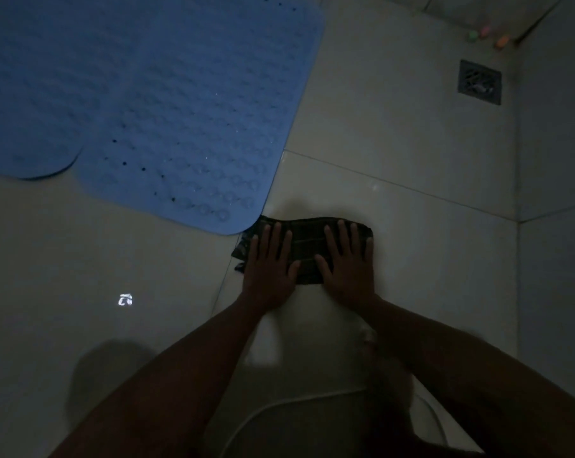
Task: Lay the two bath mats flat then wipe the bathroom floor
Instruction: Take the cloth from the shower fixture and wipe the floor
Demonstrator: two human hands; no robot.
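Both hands flat on cloth

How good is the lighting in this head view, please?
Head view: very dim and grainy; the blue mats and the checked cloth under both hands are readable; a small glare spot shines on the floor tiles; frame edges darken.
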